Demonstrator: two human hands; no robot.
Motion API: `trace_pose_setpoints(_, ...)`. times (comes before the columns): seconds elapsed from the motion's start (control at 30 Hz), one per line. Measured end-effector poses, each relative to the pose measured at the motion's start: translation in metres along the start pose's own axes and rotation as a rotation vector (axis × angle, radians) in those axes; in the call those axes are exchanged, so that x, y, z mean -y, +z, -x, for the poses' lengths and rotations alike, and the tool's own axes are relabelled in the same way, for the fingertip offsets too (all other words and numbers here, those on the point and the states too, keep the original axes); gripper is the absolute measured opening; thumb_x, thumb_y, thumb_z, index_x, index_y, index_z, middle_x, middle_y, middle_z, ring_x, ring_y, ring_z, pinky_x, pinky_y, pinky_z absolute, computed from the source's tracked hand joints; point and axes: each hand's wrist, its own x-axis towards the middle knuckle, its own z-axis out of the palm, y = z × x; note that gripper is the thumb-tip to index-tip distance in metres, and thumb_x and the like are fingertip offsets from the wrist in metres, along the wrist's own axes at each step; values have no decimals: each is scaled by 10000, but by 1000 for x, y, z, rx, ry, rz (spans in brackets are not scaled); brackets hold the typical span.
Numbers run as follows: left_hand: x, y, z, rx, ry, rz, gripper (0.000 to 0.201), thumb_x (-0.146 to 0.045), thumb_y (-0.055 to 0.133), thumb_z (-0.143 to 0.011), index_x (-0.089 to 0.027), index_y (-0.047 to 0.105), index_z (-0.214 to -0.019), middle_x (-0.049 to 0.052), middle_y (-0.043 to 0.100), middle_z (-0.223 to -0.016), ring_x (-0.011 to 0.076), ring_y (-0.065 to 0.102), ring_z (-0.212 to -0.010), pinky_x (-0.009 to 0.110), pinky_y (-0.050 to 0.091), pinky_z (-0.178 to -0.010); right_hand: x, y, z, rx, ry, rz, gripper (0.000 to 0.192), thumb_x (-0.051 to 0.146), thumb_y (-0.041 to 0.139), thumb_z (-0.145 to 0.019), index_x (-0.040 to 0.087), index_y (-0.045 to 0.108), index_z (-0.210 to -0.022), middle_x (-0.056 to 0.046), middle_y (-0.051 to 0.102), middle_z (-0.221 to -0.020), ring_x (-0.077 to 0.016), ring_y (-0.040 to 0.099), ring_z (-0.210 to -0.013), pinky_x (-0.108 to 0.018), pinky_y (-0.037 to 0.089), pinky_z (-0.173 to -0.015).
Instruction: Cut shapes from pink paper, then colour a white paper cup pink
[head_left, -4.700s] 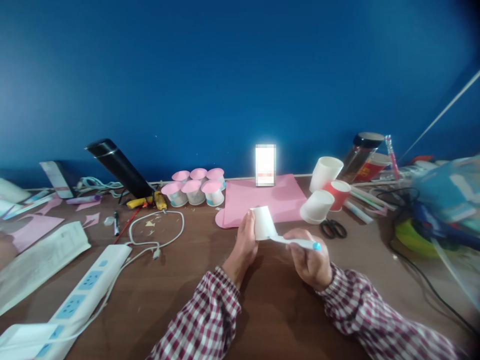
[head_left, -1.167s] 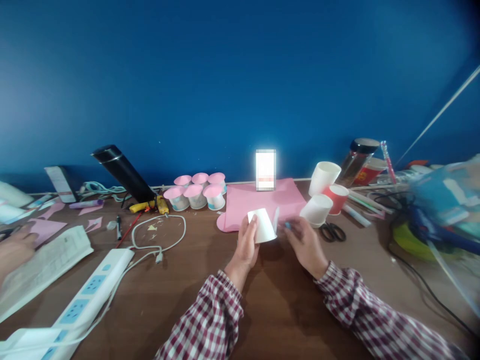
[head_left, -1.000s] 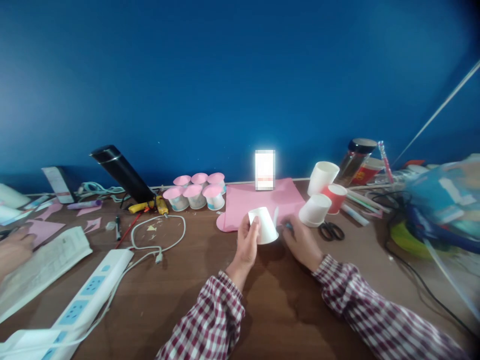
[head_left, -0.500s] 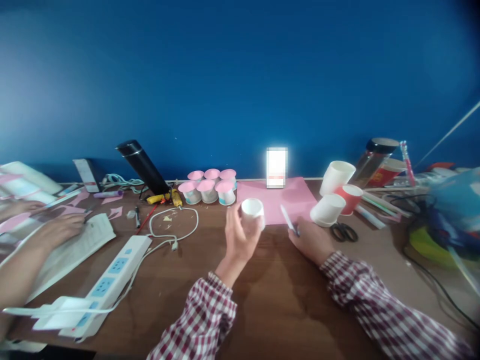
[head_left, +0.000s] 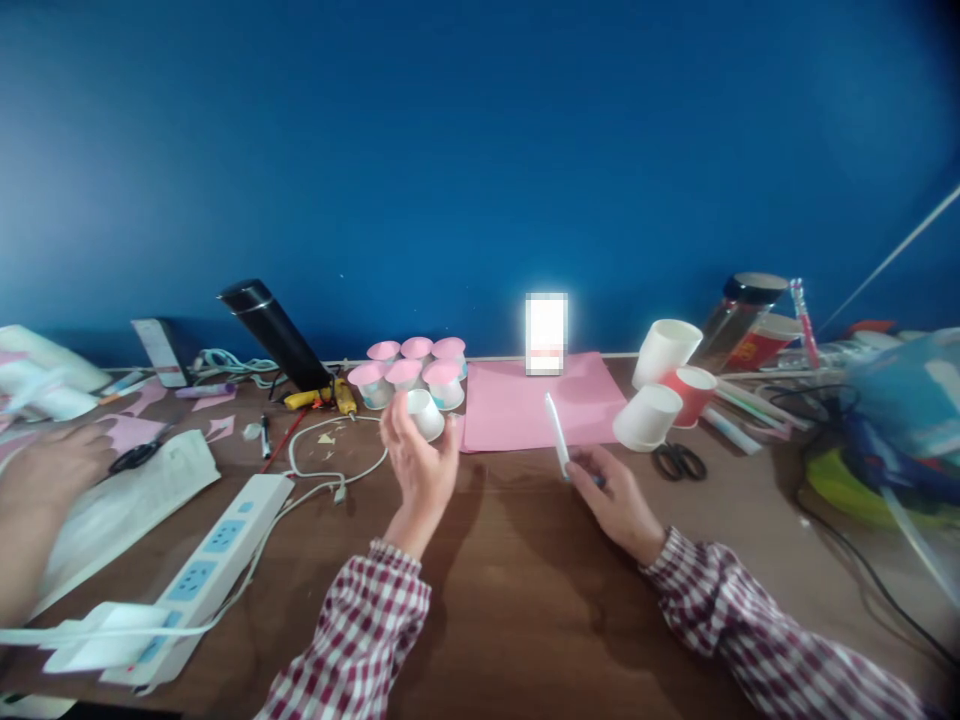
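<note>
My left hand [head_left: 421,470] is wrapped round a small white paper cup [head_left: 425,415], its mouth tilted up toward me. Between the fingers of my right hand [head_left: 611,495] is a slim white pen [head_left: 556,432], its tip pointing up and away. Pink paper [head_left: 536,405] lies flat on the table beyond both hands. Just behind the held cup stand several cups with pink paper tops [head_left: 406,373], grouped in two rows. To the right of the sheet are white paper cups [head_left: 649,417], a red cup [head_left: 691,395] and black scissors [head_left: 679,462].
A power strip [head_left: 199,580] with a white cable lies at left. Behind it are a black flask [head_left: 274,335] and a yellow glue gun [head_left: 345,397]. Another person's hand [head_left: 49,470] is at far left by paper scraps. A lit phone [head_left: 547,335] leans against the wall.
My left hand has moved left and slightly down with the cup, toward the pink-topped cups. My right hand has turned the pen more upright. The other person's hand has shifted, exposing scissors.
</note>
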Motion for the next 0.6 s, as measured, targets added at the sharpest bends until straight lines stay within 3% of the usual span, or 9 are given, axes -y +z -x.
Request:
trace_pose_setpoints(0.07, -29, 7, 19, 201, -24, 277, 431, -301, 589, -790, -184, 484, -1192, 137, 528, -1211, 255, 481, -1138, 427, 365, -982, 3, 2, 0, -11, 8, -67, 223, 378, 501, -858, 168, 572, -881, -39, 635, -742, -156, 582, -650, -256, 481, -588)
trace_pose_setpoints(0.1, -43, 13, 29, 324, -110, 411, 345, -308, 582, -797, -187, 544, -1117, 129, 578, -1133, 238, 544, -1042, 393, 414, -920, 5, 2, 0, -15, 8, -91, 227, 386, 504, -854, 170, 572, -872, -35, 629, -727, -155, 576, -643, -258, 481, -585)
trace_pose_setpoints(0.23, -81, 40, 54, 558, -446, 841, 293, -358, 646, -742, -161, 617, -957, 109, 648, -924, 206, 608, -842, 307, 471, -744, 9, 1, 2, 4, -1, -180, 239, 414, 520, -845, 184, 576, -875, -44, 644, -764, -182, 603, -719, -290, 506, -648)
trace_pose_setpoints(0.37, -88, 55, 55, 529, -490, 921, 233, -367, 647, -738, -166, 646, -857, 41, 628, -737, 170, 575, -741, 264, 436, -710, 5, 0, 0, 39, 17, -236, 254, 418, 551, -824, 182, 581, -912, -49, 651, -801, -180, 607, -723, -312, 518, -683)
trace_pose_setpoints(0.5, -74, 52, 52, 430, -459, 802, 218, -385, 590, -787, -185, 648, -851, 24, 603, -701, 147, 527, -665, 243, 395, -658, -6, -4, -5, 33, 158, -408, 313, 421, 459, -851, 182, 547, -1032, -60, 642, -860, -164, 608, -683, -283, 513, -571)
trace_pose_setpoints(0.6, -65, 49, 52, 459, -416, 754, 233, -393, 546, -817, -198, 642, -902, 13, 579, -678, 133, 488, -592, 241, 371, -612, -12, -7, -9, 30, 217, -578, 292, 357, 438, -842, 199, 525, -1071, -78, 632, -977, -171, 634, -761, -296, 526, -607)
